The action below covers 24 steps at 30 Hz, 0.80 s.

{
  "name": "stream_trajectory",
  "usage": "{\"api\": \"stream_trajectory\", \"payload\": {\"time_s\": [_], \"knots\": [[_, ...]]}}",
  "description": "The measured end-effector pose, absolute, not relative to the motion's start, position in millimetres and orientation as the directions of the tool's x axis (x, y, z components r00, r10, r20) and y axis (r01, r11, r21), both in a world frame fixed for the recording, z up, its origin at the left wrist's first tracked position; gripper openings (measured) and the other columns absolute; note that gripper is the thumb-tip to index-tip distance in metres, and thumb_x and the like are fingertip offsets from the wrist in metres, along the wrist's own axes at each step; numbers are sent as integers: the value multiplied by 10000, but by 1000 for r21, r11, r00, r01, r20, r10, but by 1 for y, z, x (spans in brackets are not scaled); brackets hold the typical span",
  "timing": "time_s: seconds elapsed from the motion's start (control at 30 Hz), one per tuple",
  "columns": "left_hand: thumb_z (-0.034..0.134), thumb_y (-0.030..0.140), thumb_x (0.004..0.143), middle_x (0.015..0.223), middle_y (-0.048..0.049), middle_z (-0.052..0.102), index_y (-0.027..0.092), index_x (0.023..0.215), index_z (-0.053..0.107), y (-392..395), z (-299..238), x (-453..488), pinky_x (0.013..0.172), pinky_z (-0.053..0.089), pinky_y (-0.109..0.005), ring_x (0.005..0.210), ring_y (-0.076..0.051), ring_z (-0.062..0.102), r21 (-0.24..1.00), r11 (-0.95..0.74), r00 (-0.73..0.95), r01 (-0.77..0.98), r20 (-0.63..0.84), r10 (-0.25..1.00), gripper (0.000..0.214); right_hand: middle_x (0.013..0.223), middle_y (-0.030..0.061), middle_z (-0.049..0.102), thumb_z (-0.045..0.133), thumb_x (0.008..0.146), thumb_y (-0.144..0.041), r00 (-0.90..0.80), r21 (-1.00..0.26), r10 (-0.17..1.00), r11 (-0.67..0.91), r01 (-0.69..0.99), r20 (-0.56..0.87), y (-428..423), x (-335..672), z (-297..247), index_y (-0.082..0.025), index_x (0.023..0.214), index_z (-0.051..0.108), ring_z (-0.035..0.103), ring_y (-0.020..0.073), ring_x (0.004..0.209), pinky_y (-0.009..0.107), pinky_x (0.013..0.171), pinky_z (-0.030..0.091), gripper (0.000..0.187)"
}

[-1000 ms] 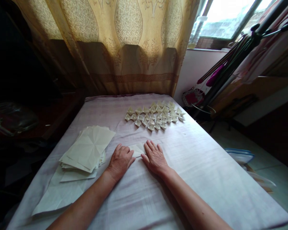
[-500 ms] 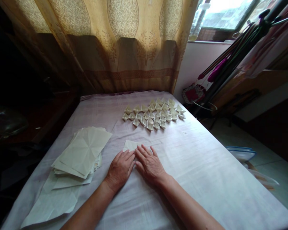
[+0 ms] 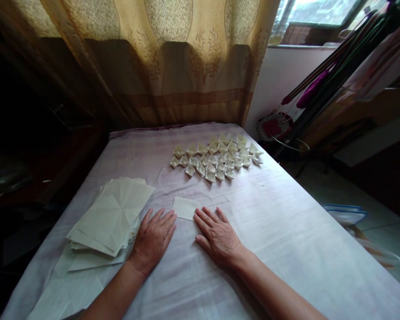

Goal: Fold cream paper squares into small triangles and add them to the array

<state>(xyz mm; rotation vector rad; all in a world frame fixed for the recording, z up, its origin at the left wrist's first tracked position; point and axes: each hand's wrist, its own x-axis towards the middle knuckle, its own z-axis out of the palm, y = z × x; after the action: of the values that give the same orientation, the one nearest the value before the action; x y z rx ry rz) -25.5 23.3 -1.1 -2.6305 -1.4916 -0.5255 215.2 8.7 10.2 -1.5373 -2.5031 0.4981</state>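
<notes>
Just beyond the fingertips a small folded paper [image 3: 186, 208] lies flat on the desk [image 3: 286, 231], long axis running left to right. The left hand [image 3: 153, 238] and right hand [image 3: 220, 235] rest flat beside it, fingers spread, holding nothing. A stack of sheets [image 3: 111, 215] sits to the left.

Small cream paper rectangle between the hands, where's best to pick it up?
The small cream paper rectangle lies flat on the pale purple cloth, so probably pinch its near right corner, coming from the right, where the right hand is closest.
</notes>
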Motion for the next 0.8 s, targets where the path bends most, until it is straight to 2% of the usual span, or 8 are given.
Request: {"api": "stream_trajectory", "payload": {"time_s": [0.1,0.23,0.3,0.4,0.47,0.57,0.67,0.8], "knots": [[442,267,983,1241,-23,703,250,1213,664,24,3,-25,1072,342,-554,1185,-294,602,105,-502,452,859,305,838,320,1559,53,361,479,974,-437,-426,-349,903,383,855,-53,9,210,13,-228,1481,419,284,291,1460,573,1191,140,552],[473,258,966,1166,-58,732,228,1133,696,26,11,-14,1058,354,-570,1152,-313,604,75,-472,433,879,289,854,280,1544,62,390,488,973,-407,-385,-331,922,352,876,-40,7,203,14,-230,1461,454,312,306,1446,570,1179,174,521],[516,256,945,1151,-74,730,210,1090,700,25,13,-4,1062,360,-551,1170,-317,585,66,-472,432,879,306,848,239,1533,65,410,497,970,-397,-373,-330,928,345,879,-24,6,201,12,-226,1449,472,330,312,1435,568,1174,187,509],[553,227,927,1226,-81,685,200,1133,666,23,13,12,1043,406,-471,1175,-283,573,80,-528,475,845,342,811,237,1513,66,445,511,963,-382,-357,-332,934,338,881,5,5,200,10,-221,1428,499,358,316,1417,565,1167,200,492],[553,194,930,1172,-77,692,198,1135,649,23,12,20,971,464,-409,1096,-245,607,86,-567,513,820,331,792,226,1490,65,481,514,961,-364,-351,-338,936,341,877,35,4,200,8,-220,1407,523,390,309,1396,548,1164,214,469],[572,185,929,1023,-57,709,196,1033,648,28,12,25,812,517,-349,935,-214,651,37,-600,570,799,268,777,130,1451,72,530,533,946,-335,-346,-353,934,355,866,91,3,201,5,-219,1374,555,438,300,1357,521,1150,247,444],[581,167,923,898,-37,702,191,937,636,36,15,24,718,516,-317,837,-203,663,-13,-646,632,763,222,742,61,1424,82,557,561,920,-310,-339,-367,929,370,854,147,4,202,3,-208,1365,558,463,299,1331,505,1132,276,457],[542,104,917,786,-29,673,177,907,621,46,19,23,614,491,-300,720,-205,659,-66,-713,712,698,176,680,108,1393,86,585,575,897,-270,-323,-390,926,376,840,196,6,204,-1,-197,1355,557,484,294,1307,489,1113,301,464]]}}
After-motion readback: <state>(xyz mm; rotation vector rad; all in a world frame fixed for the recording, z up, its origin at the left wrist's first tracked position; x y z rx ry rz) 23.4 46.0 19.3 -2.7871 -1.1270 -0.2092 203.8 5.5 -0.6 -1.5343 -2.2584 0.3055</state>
